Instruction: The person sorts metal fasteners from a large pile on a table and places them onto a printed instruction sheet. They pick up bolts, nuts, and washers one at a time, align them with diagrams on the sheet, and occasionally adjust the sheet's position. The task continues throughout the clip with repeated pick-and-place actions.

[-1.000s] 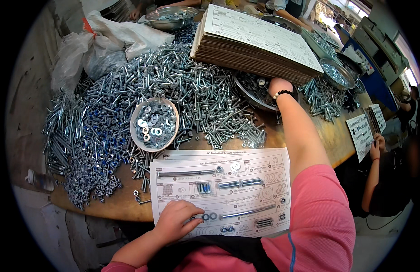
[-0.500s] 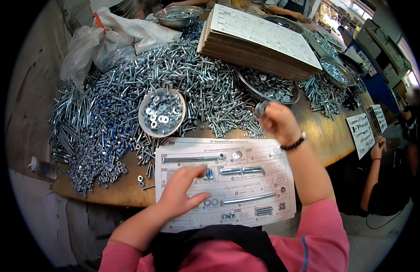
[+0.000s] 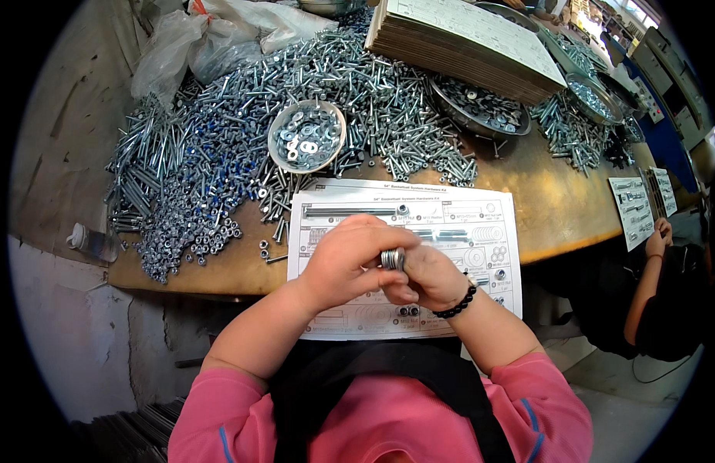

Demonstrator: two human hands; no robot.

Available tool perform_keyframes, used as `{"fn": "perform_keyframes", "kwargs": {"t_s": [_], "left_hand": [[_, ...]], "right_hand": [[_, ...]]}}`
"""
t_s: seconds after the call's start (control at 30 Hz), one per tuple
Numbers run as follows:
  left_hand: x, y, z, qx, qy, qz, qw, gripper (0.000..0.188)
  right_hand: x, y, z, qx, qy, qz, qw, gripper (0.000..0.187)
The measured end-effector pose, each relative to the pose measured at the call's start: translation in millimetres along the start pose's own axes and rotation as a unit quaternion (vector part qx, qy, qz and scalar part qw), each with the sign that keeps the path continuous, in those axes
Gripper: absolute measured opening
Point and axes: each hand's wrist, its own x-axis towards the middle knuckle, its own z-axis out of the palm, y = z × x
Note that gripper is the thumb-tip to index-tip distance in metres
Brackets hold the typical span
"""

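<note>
Over the printed sheet (image 3: 407, 197), my two hands meet around a short stack of metal washers (image 3: 392, 259). My right hand (image 3: 436, 279), with a dark bead bracelet at its wrist, grips the stack from the right. From the left, my left hand (image 3: 346, 258) closes its fingers and thumb about the stack's other end. On the sheet lie a long bolt (image 3: 349, 211) and a nut (image 3: 403, 209) near the top edge. More bolts and nuts on it are partly hidden behind my hands.
Beyond the sheet spreads a big heap of bolts (image 3: 241, 116), with a bowl of washers (image 3: 307, 137) standing in it. A metal bowl of dark parts (image 3: 485, 108) sits by a stack of printed sheets (image 3: 465, 50). A co-worker's hand (image 3: 660, 235) holds a printed board (image 3: 632, 212) at right.
My right hand has come back from beside the metal bowl to the sheet, carrying the washers. My left hand has joined it at the stack. The view has shifted, too.
</note>
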Motion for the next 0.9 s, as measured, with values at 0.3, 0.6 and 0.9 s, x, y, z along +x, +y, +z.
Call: {"fn": "perform_keyframes", "kwargs": {"t_s": [0.3, 0.6, 0.9], "left_hand": [[-9, 14, 2, 0.264, -0.011, 0.026, 0.964, 0.042], [-7, 22, 6, 0.189, 0.009, 0.029, 0.982, 0.045], [-7, 20, 10, 0.145, 0.082, 0.108, 0.98, 0.04]], "right_hand": [[-3, -9, 19, -0.419, 0.17, -0.007, 0.892, 0.023], [-14, -10, 18, -0.248, 0.202, 0.011, 0.947, 0.03], [-25, -13, 26, -0.205, 0.17, -0.033, 0.963, 0.04]]}}
